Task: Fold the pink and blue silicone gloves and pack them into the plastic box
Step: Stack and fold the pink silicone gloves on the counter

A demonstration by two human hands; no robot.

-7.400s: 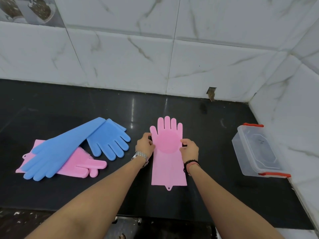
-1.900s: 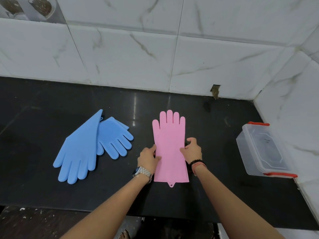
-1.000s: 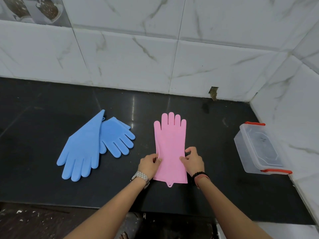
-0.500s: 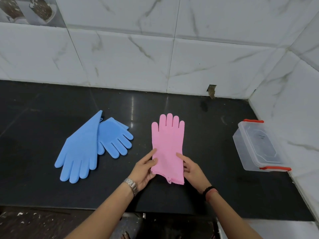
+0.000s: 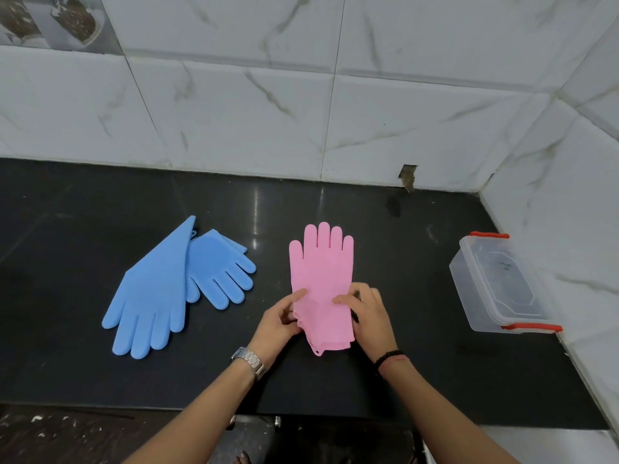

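The stacked pink gloves (image 5: 322,269) lie flat mid-counter, fingers pointing to the wall. My left hand (image 5: 280,321) grips the cuff end from the left and my right hand (image 5: 370,311) grips it from the right; the cuff end is lifted slightly off the counter. Two blue gloves lie to the left: a long one (image 5: 152,293) with fingers toward me, overlapping a second one (image 5: 219,267) with fingers pointing right. The clear plastic box (image 5: 499,284), lid on with red clips, stands by the right wall.
The black counter (image 5: 67,229) meets white marble-tiled walls at the back and on the right. Its front edge runs just below my forearms. A small hole in the tile (image 5: 408,175) sits at the back wall's base.
The second pink glove has been moved from the left pile onto the first. My hands slid down to the cuff end and have lifted it off the counter.
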